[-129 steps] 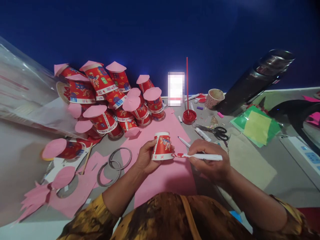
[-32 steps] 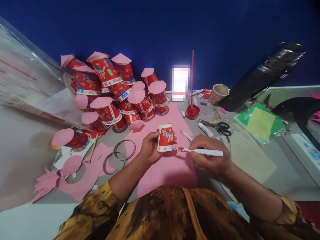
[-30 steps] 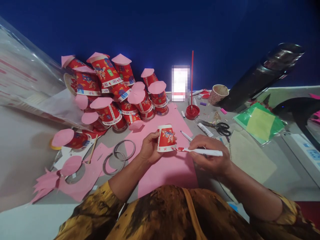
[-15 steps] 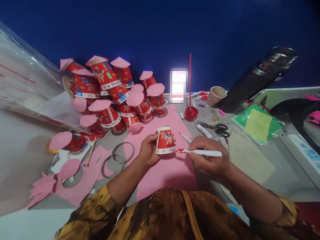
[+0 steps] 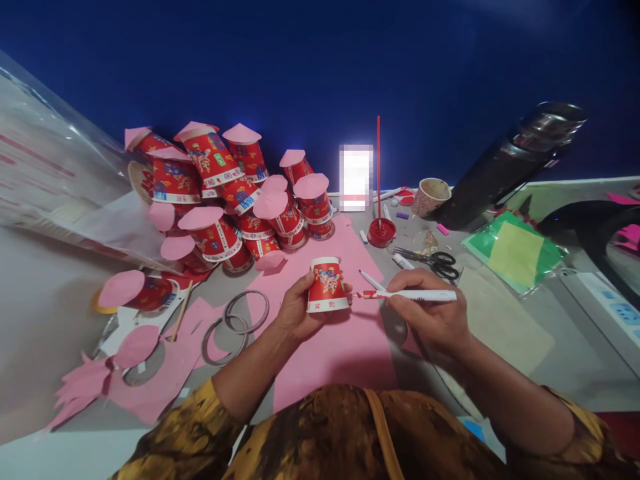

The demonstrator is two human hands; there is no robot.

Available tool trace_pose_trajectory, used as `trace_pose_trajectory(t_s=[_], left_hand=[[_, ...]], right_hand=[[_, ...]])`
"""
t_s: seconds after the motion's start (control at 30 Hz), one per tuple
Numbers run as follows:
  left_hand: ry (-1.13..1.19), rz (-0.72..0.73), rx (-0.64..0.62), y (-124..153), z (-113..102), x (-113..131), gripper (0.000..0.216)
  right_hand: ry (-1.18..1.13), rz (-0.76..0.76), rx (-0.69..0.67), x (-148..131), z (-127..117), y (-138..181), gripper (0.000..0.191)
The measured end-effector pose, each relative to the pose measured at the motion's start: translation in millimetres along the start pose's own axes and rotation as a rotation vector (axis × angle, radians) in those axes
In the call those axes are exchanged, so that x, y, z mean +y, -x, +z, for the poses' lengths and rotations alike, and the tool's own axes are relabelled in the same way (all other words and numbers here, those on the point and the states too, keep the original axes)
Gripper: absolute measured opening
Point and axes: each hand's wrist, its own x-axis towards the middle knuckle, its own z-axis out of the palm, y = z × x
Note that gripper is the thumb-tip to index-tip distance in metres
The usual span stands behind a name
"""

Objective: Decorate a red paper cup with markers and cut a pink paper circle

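Note:
My left hand (image 5: pixel 295 312) grips an upside-down red printed paper cup (image 5: pixel 327 285) over a pink paper sheet (image 5: pixel 334 332). My right hand (image 5: pixel 431 313) holds a white pen-like tool (image 5: pixel 410 295) level, its red-stained tip close to the cup's right side near the rim. Both hands are closed round what they hold.
A heap of red cups with pink paper caps (image 5: pixel 225 193) lies at the back left. Two metal rings (image 5: pixel 234 321) and pink offcuts (image 5: pixel 100 373) lie left. Scissors (image 5: pixel 434 261), a red pot with a stick (image 5: pixel 379 230), a paper cup (image 5: pixel 430 196), a dark flask (image 5: pixel 505 167) and green sheets (image 5: pixel 515 252) lie right.
My right hand and the tool have lifted slightly, so the tip sits higher on the cup's side. The cup stays in my left hand.

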Motion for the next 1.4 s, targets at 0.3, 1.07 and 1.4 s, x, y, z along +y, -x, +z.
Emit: trace_pose_trajectory(t_s=[0.3, 1.07, 1.4], left_hand=[[0.014, -0.010, -0.008, 0, -3, 5, 0.047], [0.048, -0.039, 0.027, 1, 7, 7, 0.053], [-0.065, 0.032, 0.058, 0, 7, 6, 0.062]], right_hand=[[-0.104, 0.195, 0.095, 10, 0, 2, 0.002], [-0.127, 0.245, 0.133, -1, 3, -1, 0.004], [-0.088, 0.169, 0.119, -2, 1, 2, 0.006]])
